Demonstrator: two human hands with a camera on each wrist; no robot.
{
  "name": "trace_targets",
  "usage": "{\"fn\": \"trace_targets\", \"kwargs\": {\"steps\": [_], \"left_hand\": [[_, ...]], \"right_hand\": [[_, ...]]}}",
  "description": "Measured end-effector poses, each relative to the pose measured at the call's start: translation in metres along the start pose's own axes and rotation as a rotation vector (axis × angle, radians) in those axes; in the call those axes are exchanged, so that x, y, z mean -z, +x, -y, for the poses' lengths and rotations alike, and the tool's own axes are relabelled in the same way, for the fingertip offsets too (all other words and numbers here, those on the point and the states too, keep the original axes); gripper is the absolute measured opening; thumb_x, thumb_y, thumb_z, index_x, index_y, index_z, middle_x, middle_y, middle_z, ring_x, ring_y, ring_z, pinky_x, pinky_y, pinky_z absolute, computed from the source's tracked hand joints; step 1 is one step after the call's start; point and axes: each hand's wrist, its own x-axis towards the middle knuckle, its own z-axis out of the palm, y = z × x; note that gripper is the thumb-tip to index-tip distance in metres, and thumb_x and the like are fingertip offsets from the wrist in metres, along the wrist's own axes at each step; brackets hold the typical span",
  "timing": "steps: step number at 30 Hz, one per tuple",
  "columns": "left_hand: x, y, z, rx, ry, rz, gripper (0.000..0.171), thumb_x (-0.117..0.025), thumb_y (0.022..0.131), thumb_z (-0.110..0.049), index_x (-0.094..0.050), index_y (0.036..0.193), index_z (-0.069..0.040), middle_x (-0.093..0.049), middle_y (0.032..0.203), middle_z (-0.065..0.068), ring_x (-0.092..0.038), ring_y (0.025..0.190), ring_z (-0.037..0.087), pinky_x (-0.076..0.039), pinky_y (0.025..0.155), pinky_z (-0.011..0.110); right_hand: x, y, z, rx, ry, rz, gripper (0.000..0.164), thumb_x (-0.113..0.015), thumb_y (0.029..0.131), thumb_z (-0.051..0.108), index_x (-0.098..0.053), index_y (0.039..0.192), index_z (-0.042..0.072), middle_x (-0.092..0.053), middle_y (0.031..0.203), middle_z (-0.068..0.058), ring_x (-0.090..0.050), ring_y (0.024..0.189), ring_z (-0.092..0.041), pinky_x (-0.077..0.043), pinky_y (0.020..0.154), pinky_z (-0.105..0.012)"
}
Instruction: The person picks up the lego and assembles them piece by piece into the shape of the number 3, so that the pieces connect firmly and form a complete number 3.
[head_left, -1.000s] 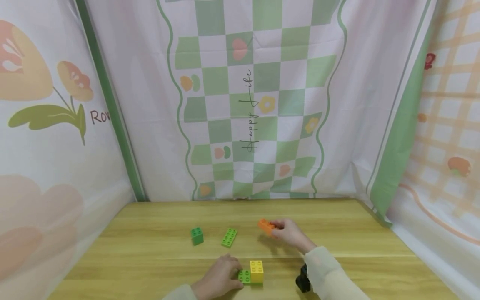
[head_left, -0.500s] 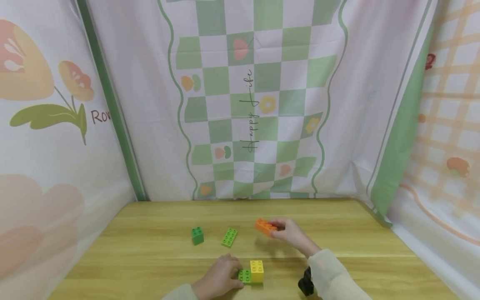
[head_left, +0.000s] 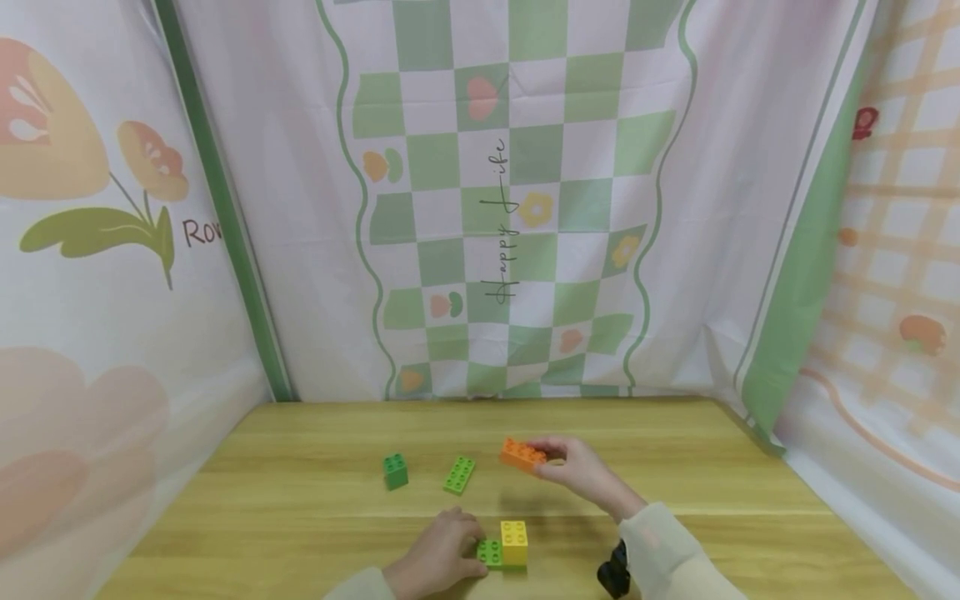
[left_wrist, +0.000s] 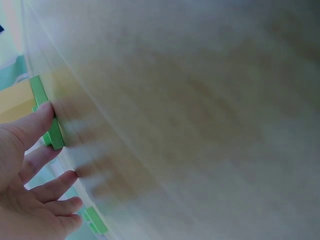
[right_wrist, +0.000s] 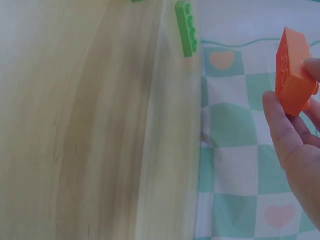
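My left hand pinches a light green building-block plate between thumb and finger, low on the table. A yellow block stands on the plate's right half. In the left wrist view the thumb covers part of the plate. Above the table, my right hand grips an orange block by its right end, studs up. The right wrist view shows the orange block held between thumb and fingers, its hollow underside partly visible.
A second light green plate lies further back on the wooden table. To its left is a dark green block. A black object is by the right sleeve. Printed curtains enclose the back and sides.
My right hand has shifted slightly left with the orange block, which has turned to show more of its length. The left hand, the plate and the yellow block have stayed in place.
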Motion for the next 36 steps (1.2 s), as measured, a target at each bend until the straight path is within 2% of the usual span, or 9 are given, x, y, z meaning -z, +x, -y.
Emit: {"fn": "trace_targets", "kwargs": {"steps": [15,25,30,36], "left_hand": [[-0.001,0.000,0.003,-0.018,-0.037,-0.008,0.027,-0.079,0.070,-0.030,-0.068,0.091,-0.016,-0.060,0.090,-0.012,-0.050,0.084,0.004,-0.045,0.071,0.023],[0.000,-0.001,0.002,0.026,-0.124,-0.011,0.028,-0.080,0.068,-0.027,-0.069,0.090,-0.014,-0.057,0.089,-0.012,-0.048,0.081,0.002,-0.045,0.070,0.023],[0.001,-0.001,0.002,0.066,-0.156,0.010,0.030,-0.080,0.069,-0.026,-0.069,0.094,-0.012,-0.055,0.089,-0.012,-0.048,0.081,0.002,-0.044,0.070,0.023],[0.001,-0.001,0.001,0.090,-0.176,0.022,0.034,-0.080,0.070,-0.025,-0.070,0.100,-0.014,-0.054,0.089,-0.013,-0.046,0.080,0.002,-0.043,0.068,0.023]], "right_hand": [[-0.005,-0.007,0.015,0.030,0.034,0.042,0.043,-0.066,0.085,0.018,-0.056,0.121,-0.002,-0.061,0.106,-0.009,-0.055,0.097,-0.029,-0.050,0.074,-0.032],[-0.010,-0.015,0.023,0.062,0.084,0.075,0.043,-0.065,0.085,0.012,-0.054,0.121,-0.007,-0.059,0.109,-0.015,-0.056,0.095,-0.029,-0.052,0.072,-0.030],[-0.013,-0.016,0.020,0.093,0.082,0.080,0.040,-0.065,0.085,0.010,-0.055,0.119,-0.007,-0.059,0.108,-0.013,-0.055,0.096,-0.026,-0.051,0.073,-0.029],[-0.015,-0.020,0.022,0.089,0.102,0.113,0.040,-0.065,0.085,0.011,-0.055,0.120,-0.006,-0.059,0.108,-0.012,-0.055,0.095,-0.028,-0.051,0.071,-0.028]]}}
